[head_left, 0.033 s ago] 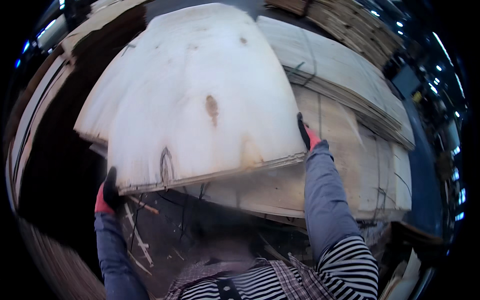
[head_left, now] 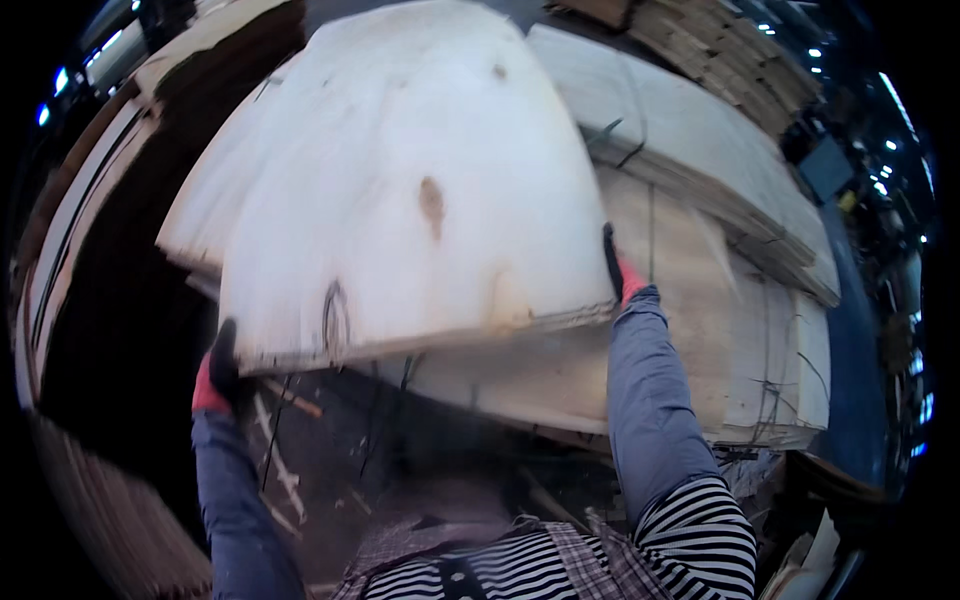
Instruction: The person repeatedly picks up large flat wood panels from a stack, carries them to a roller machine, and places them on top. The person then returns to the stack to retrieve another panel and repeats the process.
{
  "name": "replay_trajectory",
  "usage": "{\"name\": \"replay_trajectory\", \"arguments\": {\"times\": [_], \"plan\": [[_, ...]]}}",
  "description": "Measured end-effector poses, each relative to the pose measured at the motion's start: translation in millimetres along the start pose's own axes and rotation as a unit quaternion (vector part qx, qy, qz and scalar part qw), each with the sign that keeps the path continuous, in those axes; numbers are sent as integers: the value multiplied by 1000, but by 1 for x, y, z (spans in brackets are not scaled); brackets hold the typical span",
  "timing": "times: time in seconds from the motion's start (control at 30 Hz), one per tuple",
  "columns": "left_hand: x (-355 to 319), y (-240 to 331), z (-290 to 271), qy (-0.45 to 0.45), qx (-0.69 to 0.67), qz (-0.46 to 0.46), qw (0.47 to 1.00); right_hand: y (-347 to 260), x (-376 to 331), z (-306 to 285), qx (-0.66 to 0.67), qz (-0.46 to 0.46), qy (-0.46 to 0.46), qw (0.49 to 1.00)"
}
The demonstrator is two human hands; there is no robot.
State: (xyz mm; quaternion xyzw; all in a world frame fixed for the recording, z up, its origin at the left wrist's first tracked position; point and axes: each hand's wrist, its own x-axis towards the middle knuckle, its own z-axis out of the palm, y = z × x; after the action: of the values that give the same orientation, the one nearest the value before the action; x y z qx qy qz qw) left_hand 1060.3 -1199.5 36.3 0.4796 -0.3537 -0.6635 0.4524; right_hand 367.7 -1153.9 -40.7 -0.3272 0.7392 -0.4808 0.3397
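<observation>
A pale stack of thin wood veneer sheets, marked with a brown knot, spans the space in front of me. My left hand, in a red and black glove, grips its near left corner. At the near right corner my right hand, gloved alike, holds the edge, with the dark thumb along the side. The fingers of both hands are mostly hidden under the sheets. Below and to the right lies a tan veneer stack, partly covered by the held sheets.
Another tied bundle of pale sheets lies at the far right. Tall stacked sheets stand on the left beside a dark gap. Wood scraps litter the floor near me. More stacked wood stands at the back.
The near edge of the held sheets sits slightly higher in view, and my left hand has risen a little with it. Both hands keep their hold.
</observation>
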Motion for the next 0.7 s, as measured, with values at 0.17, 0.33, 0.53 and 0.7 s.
{"name": "replay_trajectory", "arguments": {"times": [0.17,0.33,0.53,0.7], "plan": [[-51,21,31,57,33,-86,994,-48,-85,-5,200,94,-81,972],[-115,-31,-51,172,246,-46,953,29,-174,-41,112,-27,-56,992],[-257,-80,-148,153,270,-62,949,123,-416,-19,178,127,-6,976],[-320,-139,-232,181,280,-144,932,252,-511,15,104,174,0,979]]}}
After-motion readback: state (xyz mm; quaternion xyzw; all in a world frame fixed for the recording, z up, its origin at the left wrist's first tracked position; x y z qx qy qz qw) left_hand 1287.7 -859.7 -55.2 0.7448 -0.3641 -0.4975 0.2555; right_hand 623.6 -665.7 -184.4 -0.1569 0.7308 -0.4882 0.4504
